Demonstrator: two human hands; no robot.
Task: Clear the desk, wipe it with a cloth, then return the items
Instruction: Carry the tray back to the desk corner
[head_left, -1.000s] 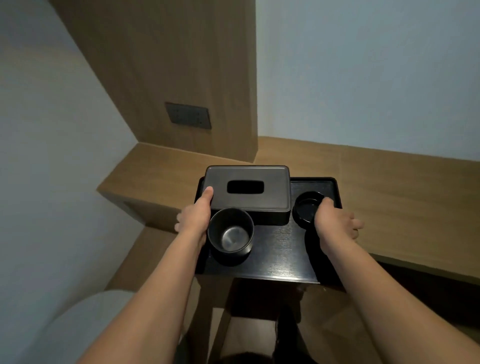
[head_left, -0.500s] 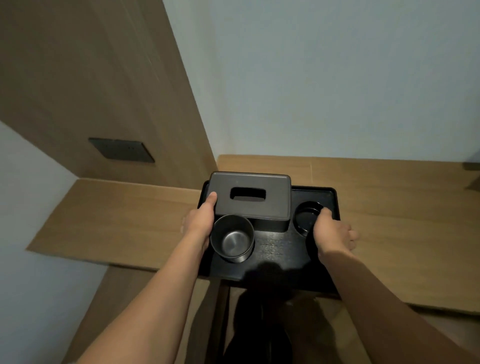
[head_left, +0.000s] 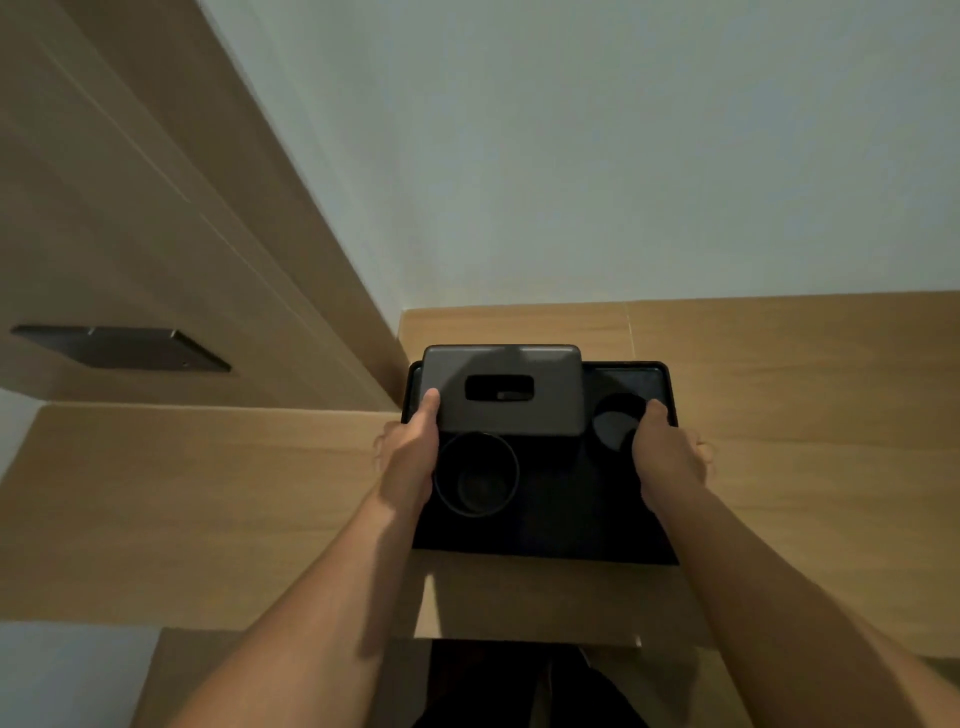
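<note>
**One tray with three items, held at both side edges over a wooden desk**

Count of items:
- Tray (head_left: 561, 530), one: black, rectangular, low raised rim. It lies flat over the desk (head_left: 208, 509); whether it rests on the wood or hangs just above it cannot be told.
- Tissue box (head_left: 501, 389), one: dark grey, rounded corners, a slot in the top. It sits at the far left of the tray.
- Cup (head_left: 477, 474), one: dark, round, open mouth upward. It stands at the near left, just in front of the tissue box.
- Small round dish (head_left: 615, 421), one: black, at the far right of the tray, beside the tissue box.

Surface and room:
- Desk, light wood grain, with a visible seam toward the back.
- Pale wall (head_left: 623, 156) behind the desk.
- Wooden panel (head_left: 156, 234) on the left, carrying one dark switch plate (head_left: 122, 347).

Grip:
- Left hand (head_left: 408, 457), one: grips the tray's left edge, thumb laid up against the near left corner of the tissue box, fingers curled under the rim and mostly hidden.
- Right hand (head_left: 670, 457), one: grips the tray's right edge, thumb over the rim and touching the small round dish, fingers curled beneath.
- The tray lies between the two hands, its load spread across the far half and near left.
</note>
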